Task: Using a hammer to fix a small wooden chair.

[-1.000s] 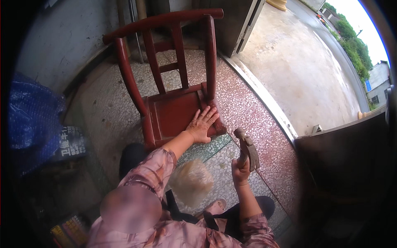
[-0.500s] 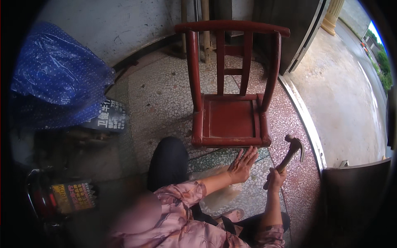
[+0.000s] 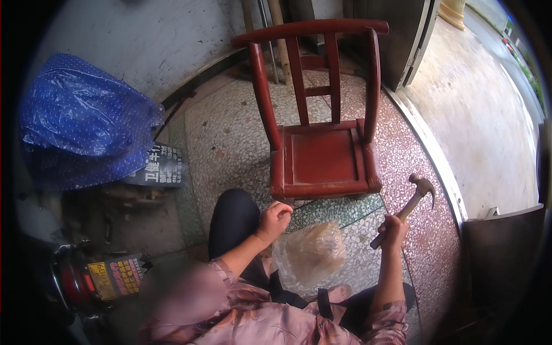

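Observation:
A red wooden chair (image 3: 325, 156) stands upright facing me, its paint worn along the seat edges. Just below the seat's front left corner is my left hand (image 3: 274, 222), fingers curled together; whatever they may hold is hidden. My right hand (image 3: 394, 230) grips the handle of a claw hammer (image 3: 409, 205), head up, to the right of the chair and apart from it. On the floor between my legs lies a crumpled clear plastic bag (image 3: 310, 256); its contents are hard to make out.
A blue dotted cover (image 3: 86, 121) drapes over something at the left, above a dark printed panel (image 3: 164, 165). Poles (image 3: 282, 54) lean behind the chair. A metal door sill (image 3: 428, 141) runs along the right, with a dark board (image 3: 500, 253) beside it.
My left hand has moved left from the seat's front middle to its left corner, and its spread fingers have curled. The plastic bag shows more fully. The hammer remains in my right hand.

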Demonstrator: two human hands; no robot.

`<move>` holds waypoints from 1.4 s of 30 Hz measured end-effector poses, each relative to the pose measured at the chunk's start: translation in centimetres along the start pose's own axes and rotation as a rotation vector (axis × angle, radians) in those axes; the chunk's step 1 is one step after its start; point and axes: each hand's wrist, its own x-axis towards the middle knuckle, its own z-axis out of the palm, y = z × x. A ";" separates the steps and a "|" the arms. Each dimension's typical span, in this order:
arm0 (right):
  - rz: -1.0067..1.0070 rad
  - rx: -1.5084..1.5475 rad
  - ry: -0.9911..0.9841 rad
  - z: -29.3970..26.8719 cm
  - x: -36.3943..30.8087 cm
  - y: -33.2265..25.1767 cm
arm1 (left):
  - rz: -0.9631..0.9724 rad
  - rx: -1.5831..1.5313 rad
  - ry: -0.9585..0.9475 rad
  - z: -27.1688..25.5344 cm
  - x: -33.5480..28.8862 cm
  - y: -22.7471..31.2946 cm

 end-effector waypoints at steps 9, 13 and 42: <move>-0.040 0.115 -0.020 -0.6 0.1 -0.2 | 0.286 0.056 0.021 1.4 6.3 2.6; -0.059 0.176 -0.002 -0.4 -0.5 -1.2 | 0.105 -0.329 -0.090 3.2 17.5 6.9; 0.057 0.060 -0.036 -0.3 -0.2 -0.3 | -0.227 -0.870 0.129 -0.8 24.8 17.9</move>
